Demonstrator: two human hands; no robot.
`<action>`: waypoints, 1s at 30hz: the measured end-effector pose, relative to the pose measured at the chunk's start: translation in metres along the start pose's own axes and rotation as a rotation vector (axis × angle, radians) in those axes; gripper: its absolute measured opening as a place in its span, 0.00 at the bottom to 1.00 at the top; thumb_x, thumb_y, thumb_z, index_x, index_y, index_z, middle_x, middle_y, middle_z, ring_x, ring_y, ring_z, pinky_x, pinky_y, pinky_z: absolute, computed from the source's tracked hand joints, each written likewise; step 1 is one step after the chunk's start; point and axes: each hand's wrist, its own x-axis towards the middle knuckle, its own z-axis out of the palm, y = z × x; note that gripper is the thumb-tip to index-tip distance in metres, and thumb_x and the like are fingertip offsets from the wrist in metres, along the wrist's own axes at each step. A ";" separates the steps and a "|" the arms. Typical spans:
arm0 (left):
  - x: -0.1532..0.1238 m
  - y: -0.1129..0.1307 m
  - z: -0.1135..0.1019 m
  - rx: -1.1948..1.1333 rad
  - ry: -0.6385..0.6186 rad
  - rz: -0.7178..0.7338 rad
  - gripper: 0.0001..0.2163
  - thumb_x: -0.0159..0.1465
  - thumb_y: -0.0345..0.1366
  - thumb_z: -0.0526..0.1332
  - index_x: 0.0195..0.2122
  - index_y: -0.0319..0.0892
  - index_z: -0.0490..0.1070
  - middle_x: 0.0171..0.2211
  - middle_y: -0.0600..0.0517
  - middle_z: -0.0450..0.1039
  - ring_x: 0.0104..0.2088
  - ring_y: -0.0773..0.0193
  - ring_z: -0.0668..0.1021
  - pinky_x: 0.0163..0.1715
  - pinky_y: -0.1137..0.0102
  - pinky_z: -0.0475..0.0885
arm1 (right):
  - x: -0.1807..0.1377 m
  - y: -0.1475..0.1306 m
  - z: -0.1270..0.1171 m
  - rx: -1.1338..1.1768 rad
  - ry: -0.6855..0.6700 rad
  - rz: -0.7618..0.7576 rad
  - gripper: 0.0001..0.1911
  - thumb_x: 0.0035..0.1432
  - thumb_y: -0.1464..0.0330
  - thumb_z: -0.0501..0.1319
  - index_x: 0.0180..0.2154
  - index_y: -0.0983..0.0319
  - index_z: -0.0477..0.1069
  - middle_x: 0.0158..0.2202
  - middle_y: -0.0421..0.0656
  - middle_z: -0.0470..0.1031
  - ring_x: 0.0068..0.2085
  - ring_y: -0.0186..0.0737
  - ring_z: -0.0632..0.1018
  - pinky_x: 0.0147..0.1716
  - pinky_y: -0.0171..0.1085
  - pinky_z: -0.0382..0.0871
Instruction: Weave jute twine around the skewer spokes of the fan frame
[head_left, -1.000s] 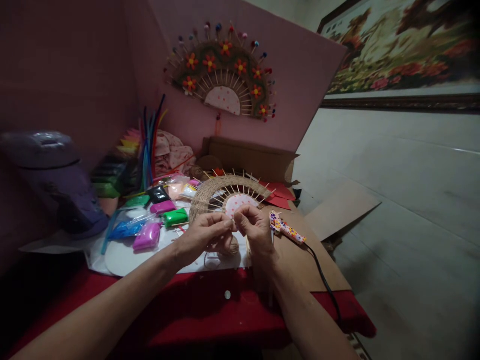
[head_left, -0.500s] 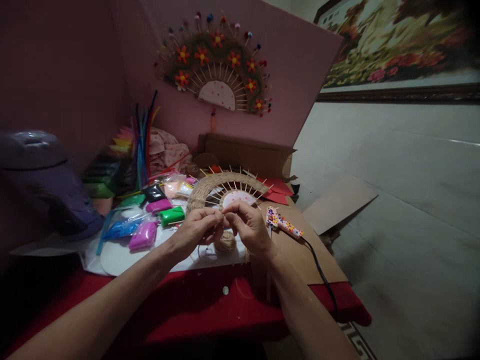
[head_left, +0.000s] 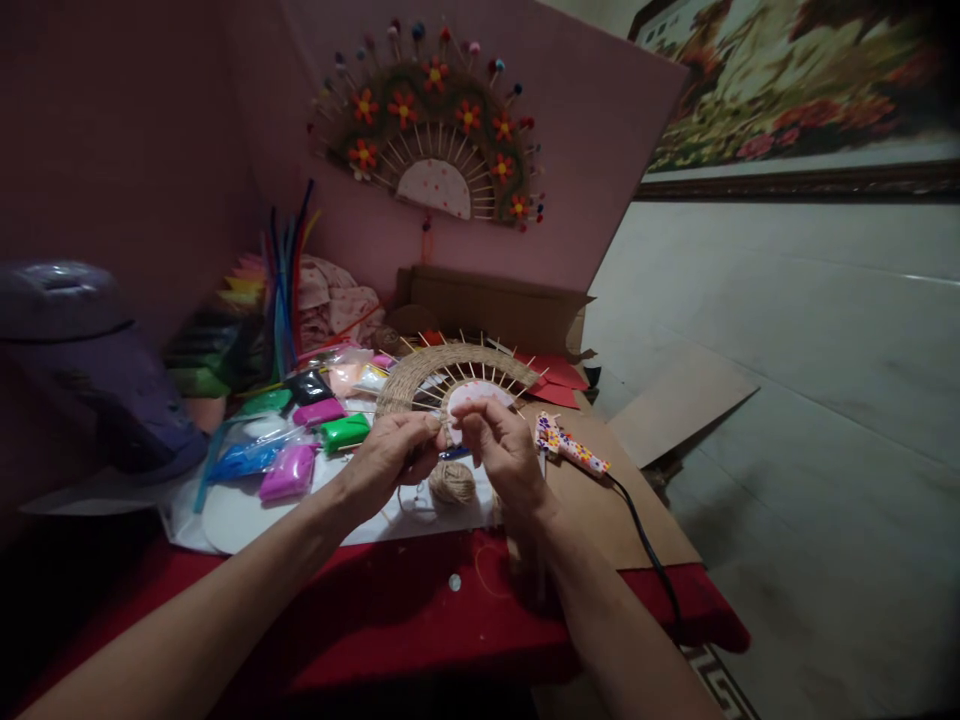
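Note:
My left hand (head_left: 401,450) is closed in a pinch over the near part of the table, thumb against fingertips. Just to its right, a small gap away, my right hand (head_left: 501,455) also pinches with curled fingers. Whatever lies in either pinch is too small and dim to make out. Below and between them sits a ball of twine (head_left: 452,484). Behind the hands lies a half-round fan (head_left: 405,378), its arc wound in twine, with thin sticks and a pink dotted centre partly hidden by my right hand.
A flower-patterned glue gun (head_left: 574,446) with a black cord rests on cardboard (head_left: 622,520) at right. Several bright clay packets (head_left: 289,472) lie left, near a purple container (head_left: 97,370). A decorated fan (head_left: 435,110) hangs on the pink board behind. Red cloth (head_left: 375,610) covers the front edge.
My hands have drawn slightly apart; their fingertips were together before. More of the twine ball and the fan's dotted centre now shows between them.

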 end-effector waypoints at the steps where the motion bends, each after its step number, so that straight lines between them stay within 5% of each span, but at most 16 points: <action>1: 0.000 -0.001 0.000 0.007 -0.012 -0.002 0.12 0.61 0.40 0.55 0.23 0.39 0.66 0.10 0.61 0.52 0.13 0.75 0.53 0.14 0.76 0.46 | -0.002 -0.002 0.003 0.034 -0.039 0.013 0.10 0.60 0.60 0.57 0.36 0.58 0.71 0.29 0.42 0.70 0.30 0.37 0.69 0.28 0.35 0.62; 5: 0.000 -0.005 0.000 0.051 -0.081 0.003 0.14 0.61 0.44 0.57 0.27 0.38 0.69 0.15 0.57 0.62 0.15 0.74 0.61 0.16 0.76 0.52 | -0.005 -0.004 0.008 0.068 -0.047 0.035 0.10 0.59 0.60 0.58 0.31 0.59 0.69 0.29 0.41 0.69 0.30 0.36 0.68 0.29 0.35 0.63; 8: 0.001 -0.008 0.000 0.065 -0.030 0.094 0.14 0.62 0.45 0.57 0.31 0.37 0.71 0.26 0.50 0.72 0.27 0.69 0.72 0.27 0.73 0.65 | -0.003 -0.003 0.005 0.106 -0.009 0.057 0.10 0.59 0.60 0.58 0.30 0.59 0.68 0.28 0.40 0.68 0.29 0.35 0.68 0.30 0.35 0.63; 15: 0.007 -0.011 -0.003 0.025 0.285 0.226 0.06 0.54 0.31 0.62 0.34 0.39 0.71 0.24 0.57 0.68 0.24 0.72 0.67 0.25 0.75 0.61 | -0.002 -0.002 0.001 0.043 0.008 0.013 0.09 0.59 0.61 0.58 0.30 0.60 0.68 0.28 0.40 0.66 0.30 0.35 0.67 0.31 0.36 0.61; 25: 0.005 -0.003 -0.007 0.127 0.319 0.398 0.09 0.55 0.30 0.52 0.19 0.40 0.66 0.23 0.52 0.67 0.30 0.65 0.69 0.34 0.70 0.64 | -0.002 0.003 0.002 0.064 0.025 -0.063 0.07 0.59 0.64 0.58 0.31 0.61 0.68 0.28 0.39 0.66 0.30 0.34 0.66 0.30 0.35 0.60; 30: 0.002 -0.002 -0.001 0.214 0.301 0.293 0.10 0.58 0.41 0.60 0.29 0.39 0.72 0.29 0.51 0.73 0.33 0.64 0.73 0.36 0.70 0.67 | -0.002 0.004 0.002 0.095 0.011 -0.058 0.07 0.58 0.64 0.59 0.31 0.61 0.68 0.29 0.40 0.67 0.32 0.35 0.68 0.32 0.35 0.62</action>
